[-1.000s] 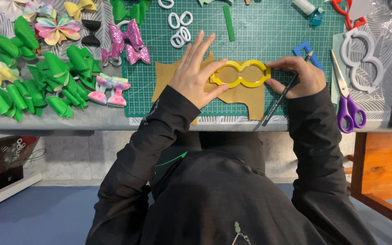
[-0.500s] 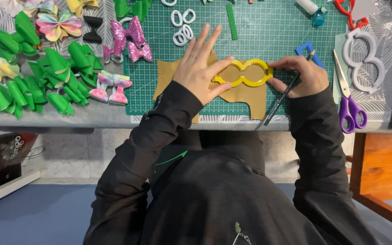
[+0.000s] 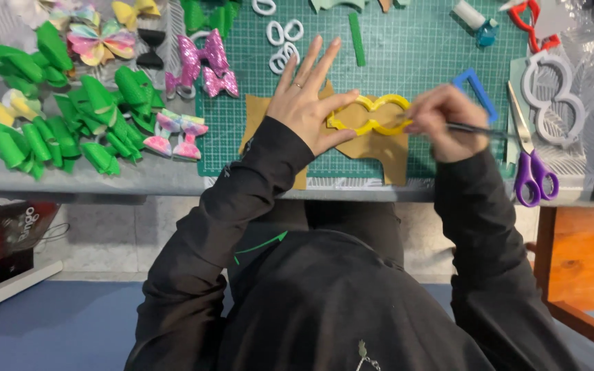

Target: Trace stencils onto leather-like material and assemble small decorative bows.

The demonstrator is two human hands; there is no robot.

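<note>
My left hand (image 3: 307, 103) lies flat with fingers spread, pressing the left end of a yellow bow-shaped template (image 3: 371, 114) onto a tan sheet of material (image 3: 372, 148). The sheet lies on a green cutting mat (image 3: 407, 55). My right hand (image 3: 445, 120) grips a thin dark pen (image 3: 479, 129), its tip at the right edge of the template. Black sleeves cover both my arms.
Green folded bows (image 3: 42, 130) and glittery pink and rainbow bows (image 3: 204, 65) lie at the left. White templates (image 3: 555, 96), a blue template (image 3: 479, 89), purple-handled scissors (image 3: 531, 172), red scissors (image 3: 531, 20) and a glue bottle (image 3: 476, 20) are at the right. The grey table edge (image 3: 104, 182) runs below.
My right hand has shifted left along the template with the pen. The left hand stays pressed on the template.
</note>
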